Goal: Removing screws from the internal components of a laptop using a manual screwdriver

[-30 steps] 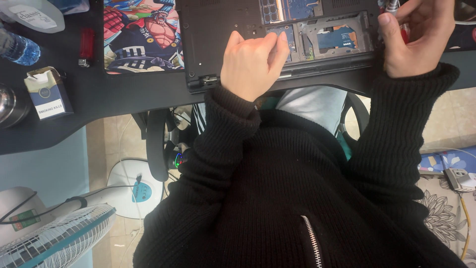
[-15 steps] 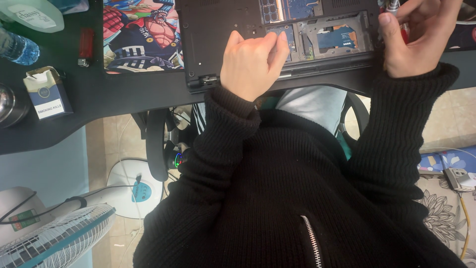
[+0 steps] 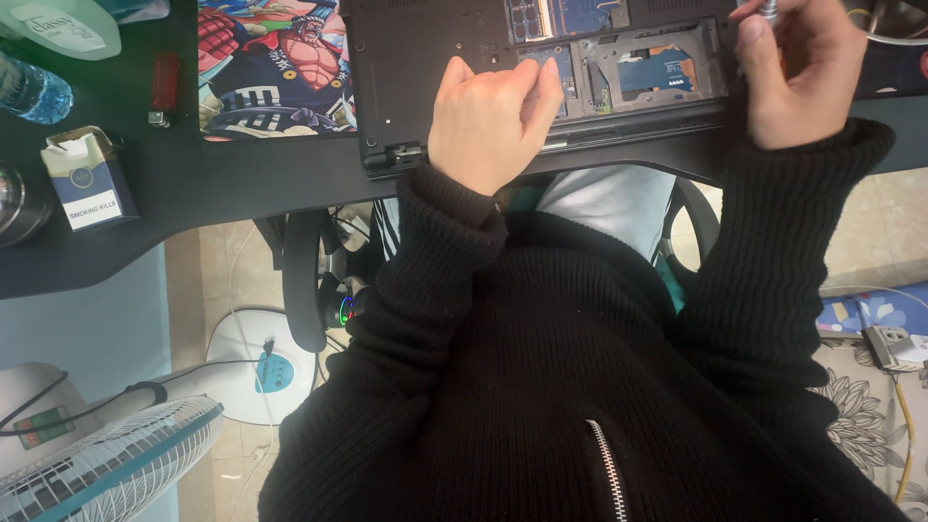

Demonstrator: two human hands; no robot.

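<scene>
- The desk [image 3: 242, 184] is dark and wide; both hands work at its near edge, and everything else lies to the left of the left hand or under the hands.
- The laptop [image 3: 425, 77] lies upside down on the desk, directly under both hands. Its bottom cover is off on the right part, so the open bay [image 3: 657, 72] with blue boards shows between the two hands.
- The mouse mat [image 3: 271, 68] with a colourful cartoon picture lies just left of the laptop, well to the left of the left hand.
- The fan [image 3: 106, 464] stands on the floor, far below and left of the left hand.
- The left hand [image 3: 493, 121] rests on the near edge of the laptop. Its fingers are curled together in a loose fist and press on the case; it clamps nothing that I can see.
- The right hand [image 3: 807, 77] is at the right side of the open bay. Its fingers are closed around a thin metal tool [image 3: 768, 10], probably a screwdriver; only the top end shows.
- The box [image 3: 85, 179], small, blue and white, stands far left of the left hand, near the desk edge.
- The bottle [image 3: 29, 92] lies beyond the box, farther left.
- The lighter [image 3: 164, 82], red, lies beside the mouse mat.
- Step, as I judge it: work inside the open laptop, one hand steadying, the other with the tool. The next move seems to need the tool tip set exactly on a small screw, while the left hand keeps the case from sliding.
</scene>
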